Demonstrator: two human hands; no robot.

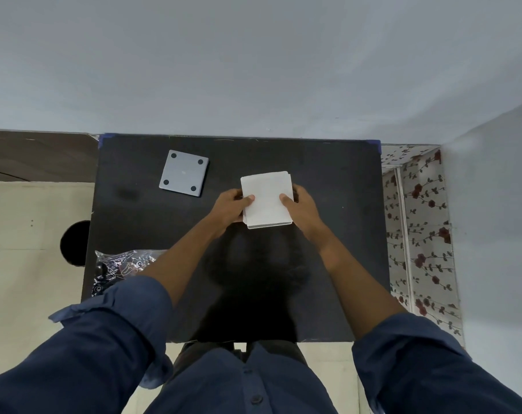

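The white box (pixel 267 198) sat squarely between the two hands, to the right of the grey device (pixel 184 173) and a little nearer the person than it, apart from it with bare black table (pixel 328 249) between. The left hand (pixel 228 209) gripped the side of the box that faced the grey device, and the right hand (pixel 303 207) gripped the side away from it. Each thumb lay flat on the top face, with the fingers curled out of sight round the edge, so both hands were clamped on the box and neither was nearer than the other. The box was close to square, and its slightly longer run pointed away from the person, turned a touch out of line with the grey device. Any coming move would likely turn on that two-sided hold, with the hands pulling apart or lifting along the short axis. The box looked plain matt white with no print. A thin paler band showed along its near edge and a small step at its far right corner, as if two layers sat slightly offset – perhaps a lid over a base, though that was a guess. Whether it rested on the table or hung just above could not be told. The grey device lay flat with four dark round feet up, and a crumpled plastic bag (pixel 119 264) lay well nearer the person than it
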